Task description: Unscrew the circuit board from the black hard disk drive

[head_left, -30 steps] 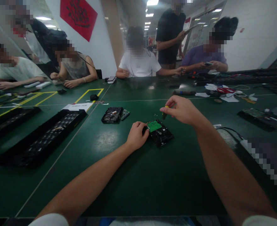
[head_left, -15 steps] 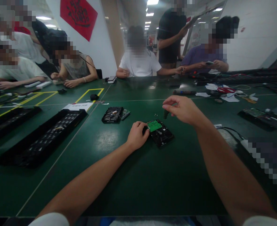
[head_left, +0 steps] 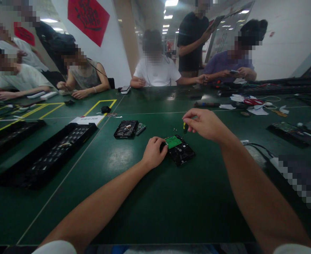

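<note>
The hard drive [head_left: 183, 154] lies on the green table [head_left: 150, 204], well in from the near edge, with wide table top on its near side. The left hand [head_left: 154, 152] holds its left corner; the right hand [head_left: 201, 123] pinches a screwdriver [head_left: 185, 127] at its far side. Tiny bits [head_left: 174, 129] lie just past it. Farther left sit another drive [head_left: 125, 129] and a long black tray [head_left: 49, 151]. People sit across the far side.
</note>
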Demonstrator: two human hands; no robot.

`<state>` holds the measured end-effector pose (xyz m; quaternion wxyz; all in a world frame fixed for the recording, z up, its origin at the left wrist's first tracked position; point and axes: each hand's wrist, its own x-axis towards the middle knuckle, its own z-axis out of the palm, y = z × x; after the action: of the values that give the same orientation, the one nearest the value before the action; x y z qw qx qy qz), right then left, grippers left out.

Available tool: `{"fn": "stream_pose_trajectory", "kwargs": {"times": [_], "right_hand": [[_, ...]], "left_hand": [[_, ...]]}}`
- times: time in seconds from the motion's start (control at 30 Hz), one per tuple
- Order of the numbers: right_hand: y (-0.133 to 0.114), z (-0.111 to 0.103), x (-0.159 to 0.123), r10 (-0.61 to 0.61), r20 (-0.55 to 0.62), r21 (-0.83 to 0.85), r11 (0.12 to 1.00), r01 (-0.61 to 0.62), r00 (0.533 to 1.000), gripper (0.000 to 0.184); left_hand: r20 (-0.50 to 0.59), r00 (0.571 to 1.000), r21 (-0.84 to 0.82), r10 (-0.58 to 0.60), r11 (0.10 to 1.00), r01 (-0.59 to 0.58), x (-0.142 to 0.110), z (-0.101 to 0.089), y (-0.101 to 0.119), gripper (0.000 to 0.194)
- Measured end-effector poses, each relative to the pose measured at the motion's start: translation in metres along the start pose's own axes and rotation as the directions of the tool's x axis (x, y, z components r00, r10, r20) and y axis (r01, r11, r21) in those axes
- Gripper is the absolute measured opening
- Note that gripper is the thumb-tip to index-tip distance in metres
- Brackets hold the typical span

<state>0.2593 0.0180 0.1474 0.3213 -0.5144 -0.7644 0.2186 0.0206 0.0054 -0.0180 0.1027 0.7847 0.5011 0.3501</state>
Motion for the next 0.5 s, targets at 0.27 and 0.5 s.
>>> {"fn": "stream_pose_trajectory", "kwargs": {"times": [0.27, 0.5], "right_hand": [[0.0053, -0.001, 0.0028, -0.027, -0.022, -0.099, 0.995, 0.024, 0.999, 0.016], [-0.0006, -0.0012, -0.0001, 0.05, -0.077, -0.089, 0.994, -0.057, 0.996, 0.025]], "left_hand": [[-0.001, 1.0, 0.001, 0.006, 1.0, -0.006, 0.0003, 0.0017, -0.0024, 0.022], [-0.002, 1.0, 0.002, 0.011, 1.0, -0.011, 0.0, 0.0011, -0.0012, 0.022]]}}
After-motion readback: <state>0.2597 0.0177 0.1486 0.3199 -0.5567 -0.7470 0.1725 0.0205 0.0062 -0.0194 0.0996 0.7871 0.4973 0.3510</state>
